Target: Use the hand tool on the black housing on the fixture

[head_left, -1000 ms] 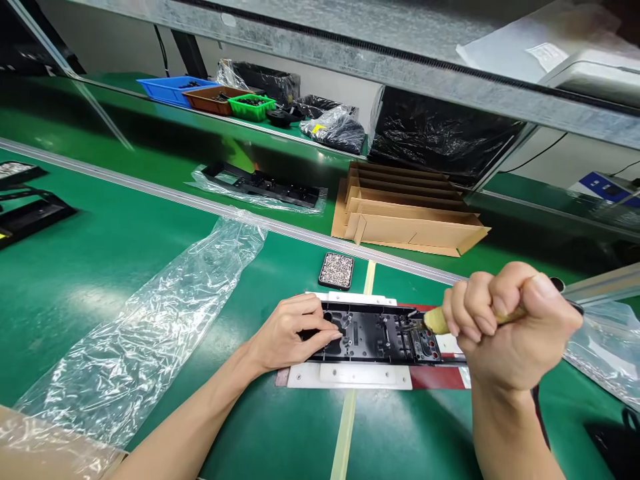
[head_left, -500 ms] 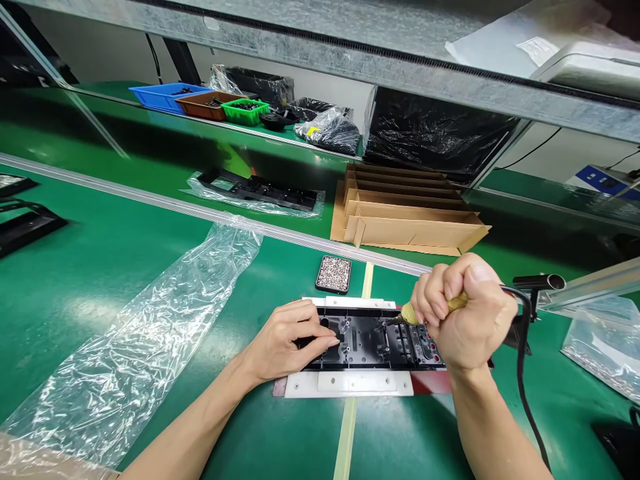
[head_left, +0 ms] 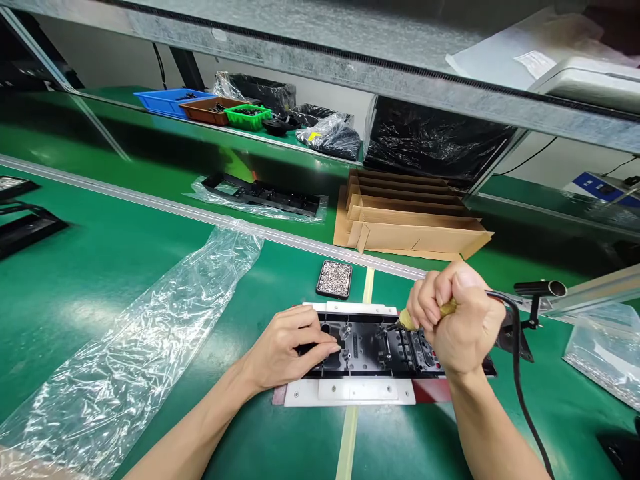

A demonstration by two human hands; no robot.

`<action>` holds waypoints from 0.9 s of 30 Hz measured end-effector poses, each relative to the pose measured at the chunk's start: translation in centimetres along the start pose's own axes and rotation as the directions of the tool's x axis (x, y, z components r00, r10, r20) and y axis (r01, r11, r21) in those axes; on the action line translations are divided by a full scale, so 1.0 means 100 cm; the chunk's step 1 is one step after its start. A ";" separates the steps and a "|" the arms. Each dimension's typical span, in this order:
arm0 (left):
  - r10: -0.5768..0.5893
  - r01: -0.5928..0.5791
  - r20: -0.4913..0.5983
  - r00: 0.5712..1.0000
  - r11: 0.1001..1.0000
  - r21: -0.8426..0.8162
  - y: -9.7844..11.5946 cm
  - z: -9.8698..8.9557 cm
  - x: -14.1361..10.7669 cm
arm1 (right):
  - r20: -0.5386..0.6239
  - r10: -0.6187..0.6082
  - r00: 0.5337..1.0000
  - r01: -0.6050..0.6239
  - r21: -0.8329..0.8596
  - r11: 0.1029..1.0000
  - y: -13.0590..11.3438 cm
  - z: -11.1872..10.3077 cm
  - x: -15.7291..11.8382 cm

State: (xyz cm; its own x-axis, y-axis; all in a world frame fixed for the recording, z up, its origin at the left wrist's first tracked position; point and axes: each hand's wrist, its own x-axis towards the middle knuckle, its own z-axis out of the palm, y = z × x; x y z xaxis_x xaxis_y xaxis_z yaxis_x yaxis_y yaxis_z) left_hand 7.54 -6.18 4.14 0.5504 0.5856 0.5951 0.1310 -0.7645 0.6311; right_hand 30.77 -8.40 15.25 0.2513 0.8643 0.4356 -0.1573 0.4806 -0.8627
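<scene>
A long black plastic panel (head_left: pixel 367 367) lies in a white fixture (head_left: pixel 350 392) on a reddish base. Over its left end rests my left hand (head_left: pixel 295 343), thumb and forefinger closed together at the inside of the panel; what they pinch, if anything, is hidden. My right hand (head_left: pixel 463 317) is wrapped in a fist round the yellow grip of a corded soldering iron (head_left: pixel 407 320). The iron slants down to the left, its dark tip at a post near the panel's far edge. Whether the tip touches cannot be told. Behind the panel stands a small black tray (head_left: pixel 335 279) of tiny metal parts.
A black cord (head_left: pixel 520 373) runs down beside my right forearm. To the right are a metal tube holder (head_left: pixel 540 289) and a clear bag (head_left: pixel 605 350). Clear plastic film (head_left: pixel 145 340) lies left. Cardboard dividers (head_left: pixel 410 217) and another black panel (head_left: pixel 263 193) sit behind the rail.
My right hand and the soldering iron have shifted slightly left. My left hand keeps its place on the panel. The whole view has moved a little.
</scene>
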 end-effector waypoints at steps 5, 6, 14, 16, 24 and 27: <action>-0.009 0.009 0.001 1.000 1.000 -0.004 -0.001 0.001 0.000 | 0.013 0.020 1.000 -0.020 0.008 1.000 0.004 -0.002 -0.001; -0.009 0.009 0.000 1.000 1.000 -0.003 -0.002 0.001 0.000 | 0.014 0.019 1.000 -0.019 0.010 1.000 0.005 -0.002 -0.001; 0.008 -0.007 -0.006 1.000 1.000 0.015 -0.003 0.001 -0.001 | 0.033 0.009 0.999 -0.009 -0.009 1.000 0.008 0.003 -0.001; 0.003 -0.002 -0.011 1.000 1.000 0.031 -0.002 0.000 -0.002 | 0.029 0.007 1.000 -0.007 -0.002 1.000 0.010 0.005 -0.001; 0.078 -0.073 -0.030 0.997 0.987 0.141 0.004 -0.021 -0.007 | 0.033 0.027 0.999 -0.029 0.076 0.997 0.017 0.033 -0.007; 0.115 -0.107 -0.048 0.992 0.985 0.136 -0.010 -0.032 -0.017 | 0.027 0.055 0.998 -0.057 0.078 0.995 0.024 0.048 -0.008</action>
State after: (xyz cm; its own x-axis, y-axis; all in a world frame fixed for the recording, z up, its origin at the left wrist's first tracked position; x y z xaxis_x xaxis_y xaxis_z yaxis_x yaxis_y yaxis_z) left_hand 3.83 -5.56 4.06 0.5218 0.5062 0.6867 0.1824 -0.8525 0.4898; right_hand 25.56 -7.24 14.01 0.2161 0.8932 0.3944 -0.2458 0.4407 -0.8634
